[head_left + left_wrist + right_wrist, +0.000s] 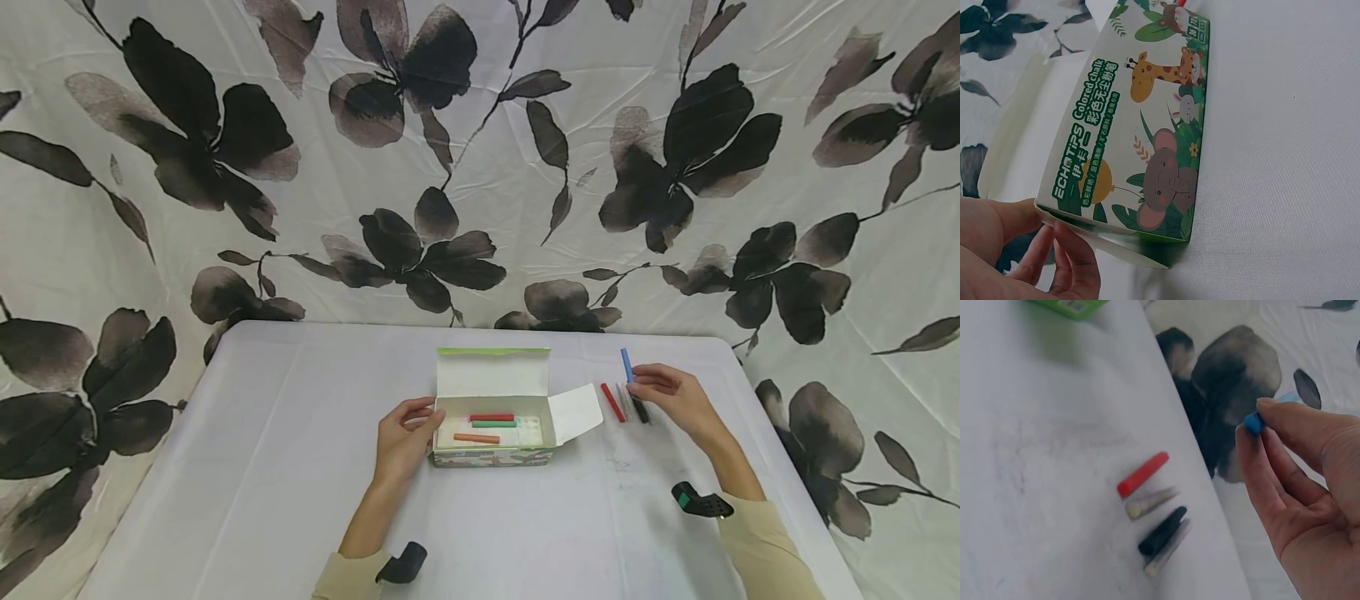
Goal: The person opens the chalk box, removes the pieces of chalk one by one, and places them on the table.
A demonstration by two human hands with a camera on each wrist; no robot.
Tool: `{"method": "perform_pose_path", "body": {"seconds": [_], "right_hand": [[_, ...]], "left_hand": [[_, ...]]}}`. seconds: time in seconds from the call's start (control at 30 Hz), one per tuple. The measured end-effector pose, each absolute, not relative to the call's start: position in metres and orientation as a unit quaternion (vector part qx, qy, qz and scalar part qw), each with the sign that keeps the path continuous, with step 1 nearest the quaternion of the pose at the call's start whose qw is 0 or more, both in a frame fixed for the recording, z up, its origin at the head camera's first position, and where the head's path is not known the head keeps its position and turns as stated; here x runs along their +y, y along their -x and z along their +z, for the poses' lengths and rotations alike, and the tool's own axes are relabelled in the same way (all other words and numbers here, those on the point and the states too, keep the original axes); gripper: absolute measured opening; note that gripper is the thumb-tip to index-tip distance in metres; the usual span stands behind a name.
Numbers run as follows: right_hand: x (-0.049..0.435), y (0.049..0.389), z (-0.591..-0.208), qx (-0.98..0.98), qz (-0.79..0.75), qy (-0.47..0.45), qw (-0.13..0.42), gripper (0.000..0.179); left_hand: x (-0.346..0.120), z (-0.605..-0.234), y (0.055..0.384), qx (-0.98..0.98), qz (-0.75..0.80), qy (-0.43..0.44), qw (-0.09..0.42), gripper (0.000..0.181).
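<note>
A colored chalk box printed with cartoon animals stands with its lid raised. At its left end my left hand pinches the edge; in the left wrist view the thumb lies on the box's corner, the fingers at the end flap. Inside lie a red chalk, a green chalk and an orange chalk. To the right of the box, my right hand holds a blue chalk stick between thumb and fingertips, above the table.
Beneath the right hand, a red chalk, a black chalk and pale sticks lie side by side on the white table. The box's right flap sticks out toward them. Flowered cloth hangs behind.
</note>
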State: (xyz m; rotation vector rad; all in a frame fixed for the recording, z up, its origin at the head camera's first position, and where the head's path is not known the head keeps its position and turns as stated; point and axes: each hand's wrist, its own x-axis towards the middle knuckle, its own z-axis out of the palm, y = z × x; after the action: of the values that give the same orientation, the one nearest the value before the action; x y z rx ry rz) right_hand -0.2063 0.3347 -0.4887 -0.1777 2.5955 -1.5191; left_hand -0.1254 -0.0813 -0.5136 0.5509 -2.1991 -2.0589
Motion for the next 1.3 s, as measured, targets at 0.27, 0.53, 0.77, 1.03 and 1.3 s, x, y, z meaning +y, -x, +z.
{"method": "perform_pose_path", "body": {"seconds": [0.27, 0.53, 0.77, 1.03, 1.3], "right_hand": [[0.352, 0.202, -0.502, 0.867, -0.493, 0.016, 0.069, 0.054], [0.368, 0.199, -0.519, 0.869, -0.490, -0.025, 0.067, 0.055], [0.375, 0.193, -0.526, 0.878, -0.469, -0.058, 0.073, 0.051], [0.375, 0.191, -0.529, 0.889, -0.446, -0.070, 0.081, 0.042], [0.369, 0.192, -0.530, 0.911, -0.406, -0.051, 0.054, 0.031]], "left_hand": [[-0.081, -0.514, 0.127, -0.710, -0.680, -0.180, 0.038, 0.032], [-0.081, -0.514, 0.128, -0.712, -0.678, -0.180, 0.036, 0.033], [-0.080, -0.515, 0.129, -0.717, -0.672, -0.182, 0.042, 0.030], [-0.080, -0.514, 0.128, -0.719, -0.669, -0.184, 0.042, 0.030], [-0.081, -0.513, 0.127, -0.721, -0.667, -0.186, 0.035, 0.033]]}}
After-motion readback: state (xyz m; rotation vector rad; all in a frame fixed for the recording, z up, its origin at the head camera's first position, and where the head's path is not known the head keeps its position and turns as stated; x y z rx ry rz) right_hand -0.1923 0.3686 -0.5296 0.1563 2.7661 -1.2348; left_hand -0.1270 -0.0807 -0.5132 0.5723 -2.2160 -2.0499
